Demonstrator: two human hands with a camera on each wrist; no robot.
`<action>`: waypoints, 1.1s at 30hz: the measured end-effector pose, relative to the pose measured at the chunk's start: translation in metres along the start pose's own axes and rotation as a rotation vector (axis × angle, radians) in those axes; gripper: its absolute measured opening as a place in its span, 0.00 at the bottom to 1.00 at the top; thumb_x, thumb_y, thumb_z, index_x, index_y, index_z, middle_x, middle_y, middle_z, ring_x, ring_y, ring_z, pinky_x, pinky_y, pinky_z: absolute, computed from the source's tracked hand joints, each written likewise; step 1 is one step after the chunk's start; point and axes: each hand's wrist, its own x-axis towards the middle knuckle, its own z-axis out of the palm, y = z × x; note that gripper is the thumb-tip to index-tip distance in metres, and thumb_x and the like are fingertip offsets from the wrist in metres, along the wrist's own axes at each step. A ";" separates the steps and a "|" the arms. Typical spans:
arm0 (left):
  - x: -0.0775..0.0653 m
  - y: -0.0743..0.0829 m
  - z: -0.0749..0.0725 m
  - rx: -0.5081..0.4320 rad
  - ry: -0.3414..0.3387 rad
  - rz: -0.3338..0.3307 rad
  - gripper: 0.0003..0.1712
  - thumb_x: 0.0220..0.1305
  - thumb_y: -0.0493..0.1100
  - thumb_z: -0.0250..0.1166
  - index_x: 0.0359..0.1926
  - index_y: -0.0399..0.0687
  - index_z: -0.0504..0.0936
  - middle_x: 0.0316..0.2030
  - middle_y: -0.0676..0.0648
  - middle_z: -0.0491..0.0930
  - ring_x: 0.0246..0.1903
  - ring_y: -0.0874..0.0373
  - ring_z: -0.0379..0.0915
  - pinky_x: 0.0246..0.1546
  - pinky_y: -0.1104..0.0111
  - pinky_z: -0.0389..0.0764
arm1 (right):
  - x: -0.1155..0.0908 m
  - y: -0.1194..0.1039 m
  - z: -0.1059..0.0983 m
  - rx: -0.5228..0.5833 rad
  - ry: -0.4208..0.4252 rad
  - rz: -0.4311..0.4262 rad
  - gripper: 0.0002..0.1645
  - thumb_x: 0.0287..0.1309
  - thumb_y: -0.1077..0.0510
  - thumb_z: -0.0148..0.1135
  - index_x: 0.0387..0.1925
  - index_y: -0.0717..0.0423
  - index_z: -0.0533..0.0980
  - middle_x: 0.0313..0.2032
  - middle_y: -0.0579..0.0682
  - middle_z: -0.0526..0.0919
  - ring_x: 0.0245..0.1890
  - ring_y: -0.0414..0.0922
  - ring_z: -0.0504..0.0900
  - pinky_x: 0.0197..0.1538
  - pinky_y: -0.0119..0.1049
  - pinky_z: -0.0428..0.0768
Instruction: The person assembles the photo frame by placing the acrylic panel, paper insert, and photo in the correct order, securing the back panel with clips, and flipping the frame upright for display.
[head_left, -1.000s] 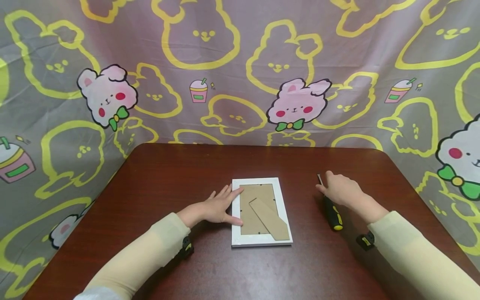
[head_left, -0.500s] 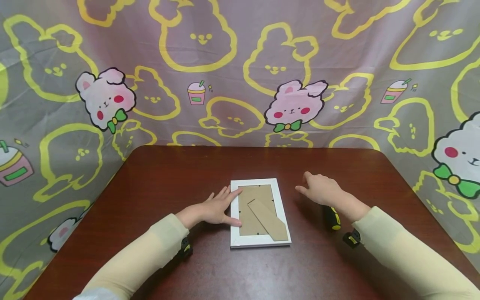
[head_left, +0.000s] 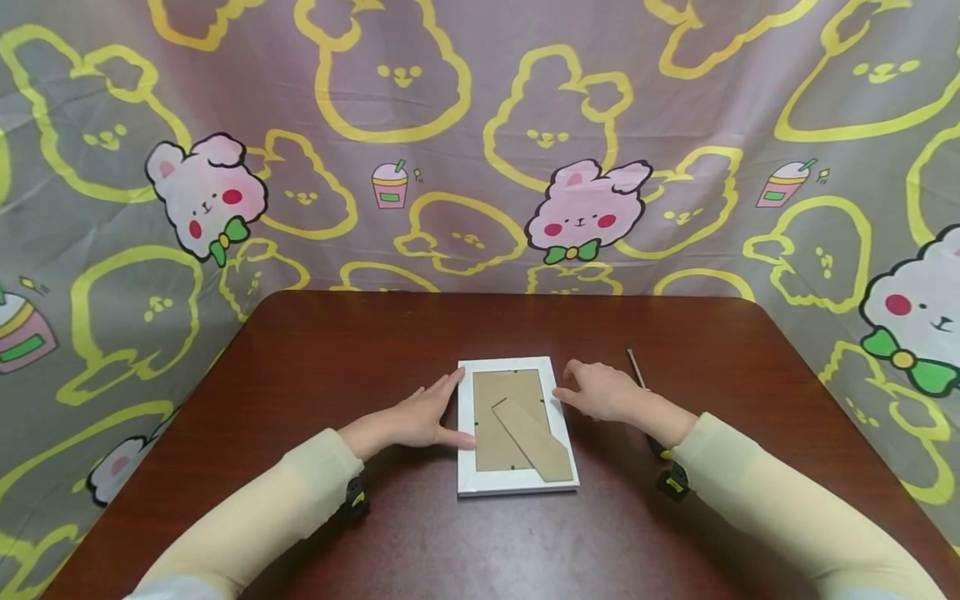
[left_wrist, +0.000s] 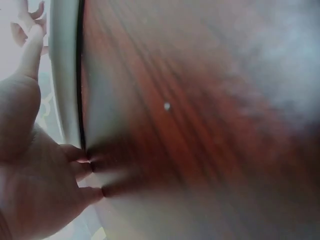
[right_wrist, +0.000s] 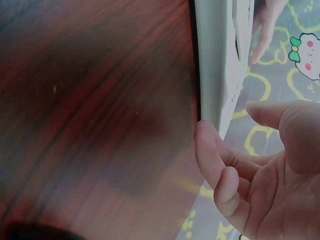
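Note:
A white picture frame (head_left: 517, 482) lies face down on the table, its brown backing board (head_left: 491, 387) and folded stand leg (head_left: 531, 437) facing up. My left hand (head_left: 415, 421) is at its left side, the thumb over the white border and straight fingers reaching along the edge. In the left wrist view those fingertips (left_wrist: 95, 192) come down beside the frame's side. My right hand (head_left: 600, 392) is at the right edge, thumb tip over the border, fingers loosely bent. The right wrist view has its index fingertip (right_wrist: 205, 129) right at the frame's lower edge.
A screwdriver (head_left: 635, 367) lies right of the frame, its shaft showing and its black-and-yellow handle mostly hidden under my right forearm. The dark red wooden table (head_left: 360, 342) backs onto a patterned curtain (head_left: 450, 108).
My right hand has moved left from above the screwdriver to the frame's right edge. The left hand's fingers have shifted from the border toward its outer edge, thumb still on the border.

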 end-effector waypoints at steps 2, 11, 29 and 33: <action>-0.002 -0.002 0.000 -0.065 0.017 -0.012 0.67 0.54 0.67 0.68 0.76 0.40 0.36 0.74 0.36 0.43 0.72 0.48 0.42 0.68 0.52 0.51 | 0.001 0.000 0.003 0.014 -0.008 -0.001 0.26 0.65 0.47 0.61 0.55 0.62 0.72 0.20 0.47 0.77 0.17 0.41 0.77 0.22 0.36 0.74; -0.014 0.007 0.003 -0.305 0.096 -0.168 0.53 0.64 0.60 0.63 0.74 0.35 0.47 0.73 0.34 0.49 0.71 0.43 0.48 0.67 0.50 0.55 | 0.005 -0.004 0.010 0.122 -0.028 -0.029 0.36 0.65 0.48 0.60 0.64 0.68 0.64 0.16 0.49 0.78 0.13 0.44 0.77 0.21 0.35 0.72; -0.015 0.016 0.015 -0.391 0.152 -0.184 0.44 0.65 0.53 0.63 0.70 0.28 0.57 0.72 0.30 0.45 0.73 0.39 0.35 0.68 0.46 0.45 | 0.011 -0.011 0.025 0.187 -0.010 0.051 0.29 0.64 0.48 0.62 0.56 0.65 0.70 0.19 0.51 0.76 0.11 0.44 0.77 0.18 0.33 0.69; -0.014 0.017 0.015 -0.395 0.150 -0.174 0.43 0.65 0.53 0.63 0.70 0.29 0.58 0.72 0.31 0.46 0.73 0.39 0.36 0.68 0.46 0.45 | 0.011 -0.011 0.025 0.207 -0.010 0.048 0.29 0.65 0.49 0.61 0.57 0.67 0.68 0.19 0.52 0.76 0.11 0.44 0.77 0.17 0.33 0.69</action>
